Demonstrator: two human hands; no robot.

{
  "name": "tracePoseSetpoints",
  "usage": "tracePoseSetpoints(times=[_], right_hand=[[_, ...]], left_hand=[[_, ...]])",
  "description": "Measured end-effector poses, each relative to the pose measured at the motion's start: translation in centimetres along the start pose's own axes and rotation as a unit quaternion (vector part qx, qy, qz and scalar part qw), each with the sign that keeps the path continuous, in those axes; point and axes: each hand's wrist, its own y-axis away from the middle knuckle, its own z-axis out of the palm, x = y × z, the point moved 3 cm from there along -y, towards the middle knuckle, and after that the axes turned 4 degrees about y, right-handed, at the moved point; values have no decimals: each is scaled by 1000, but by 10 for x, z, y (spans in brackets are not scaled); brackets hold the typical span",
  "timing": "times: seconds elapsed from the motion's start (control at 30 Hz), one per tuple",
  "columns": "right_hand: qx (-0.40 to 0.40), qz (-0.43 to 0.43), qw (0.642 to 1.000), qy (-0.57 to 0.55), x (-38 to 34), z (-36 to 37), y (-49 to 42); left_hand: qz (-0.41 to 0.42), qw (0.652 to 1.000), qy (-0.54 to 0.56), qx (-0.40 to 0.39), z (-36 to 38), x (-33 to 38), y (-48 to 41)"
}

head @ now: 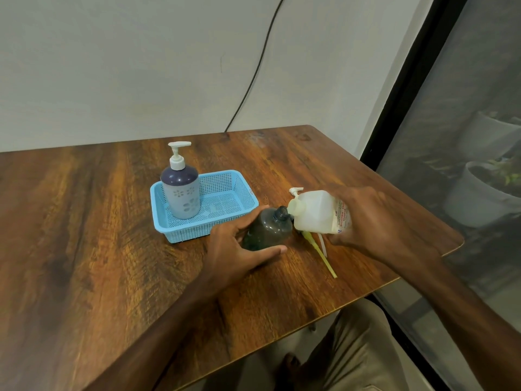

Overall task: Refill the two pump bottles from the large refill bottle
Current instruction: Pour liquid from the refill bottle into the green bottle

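While the pale pump bottle (181, 193) with its pump screwed on stands upright in the left end of the blue basket (242, 190), the work is going on just to the right of it on the wooden surface (98, 221). The left hand (234, 249) is wrapped round the dark translucent bottle (267, 230), thumb in front and fingers behind, holding it tipped with its open neck up and to the right. Against that neck sits the mouth of the large refill bottle (315, 211), laid nearly on its side and gripped round its base by the right hand (375, 221). A yellow-green dip tube (324, 258) lies on the surface below it, beside a white one.

From where I stand the risk looks to be spillage. Both necks are narrow and both bottles are tilted, so a small slip of either hand would send liquid down the dark bottle's shoulder onto the wood. Tipping the refill bottle too steeply could bring a sudden gulp and overflow. I cannot tell whether anything is flowing.
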Motion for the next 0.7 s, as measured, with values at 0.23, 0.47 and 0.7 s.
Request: tracePoseSetpoints(times=[0.23,0.47,0.7], right_hand=[[0,-1,1000,-10,1,0,1],[-9,-3,1000,-11,1,0,0],[-29,-13,999,-26,3,0,-2]], left_hand=[[-2,1000,-13,1,0,0,1],[1,1000,-25,-4,0,-3,2],[2,1000,-26,-8,0,-1,3]])
